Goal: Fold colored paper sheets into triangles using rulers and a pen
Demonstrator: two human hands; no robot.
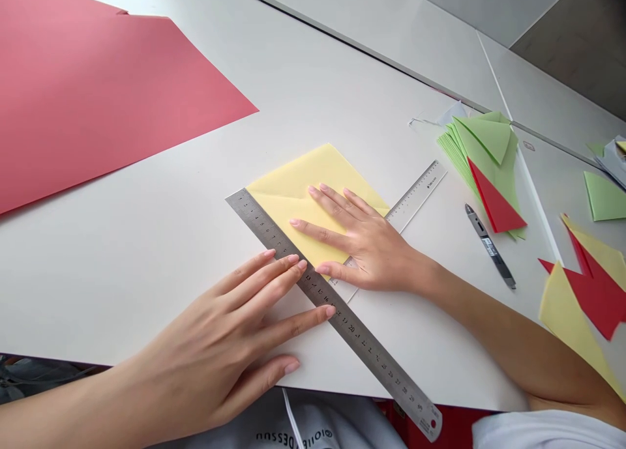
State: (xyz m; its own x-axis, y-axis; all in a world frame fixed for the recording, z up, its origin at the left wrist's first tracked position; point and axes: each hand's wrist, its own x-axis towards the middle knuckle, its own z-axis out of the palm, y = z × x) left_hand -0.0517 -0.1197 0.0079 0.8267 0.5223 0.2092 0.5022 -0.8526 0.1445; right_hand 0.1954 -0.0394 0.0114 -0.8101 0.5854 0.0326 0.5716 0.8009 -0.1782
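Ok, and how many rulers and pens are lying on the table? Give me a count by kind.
Steel ruler: 1
Clear plastic ruler: 1
Pen: 1
Total: 3

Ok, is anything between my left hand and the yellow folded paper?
Yes, the steel ruler lies between them, running along the lower-left edge of the yellow folded paper. The fingertips of the left hand rest on the ruler, so the hand does not reach the paper.
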